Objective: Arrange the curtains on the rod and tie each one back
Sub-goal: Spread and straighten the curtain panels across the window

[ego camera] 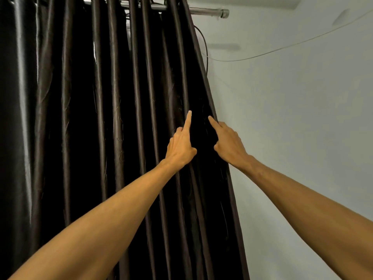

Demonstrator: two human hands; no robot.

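two bare forearms reach up from the lower frame. the left hand (pixel 180 147) lays a straight index finger along a pleat, its other fingers curled; whether they pinch cloth i cannot tell. just beside it, the right hand (pixel 229 143) seems to pinch the outer hem, thumb in front, index straight, likely to steady the edge while the folds are evened. the dark curtain (pixel 121 118) hangs in deep pleats, not yet tied back. above, the rod (pixel 207 12) pokes past it, and a thin wire (pixel 282 48) crosses the pale wall (pixel 302 118).
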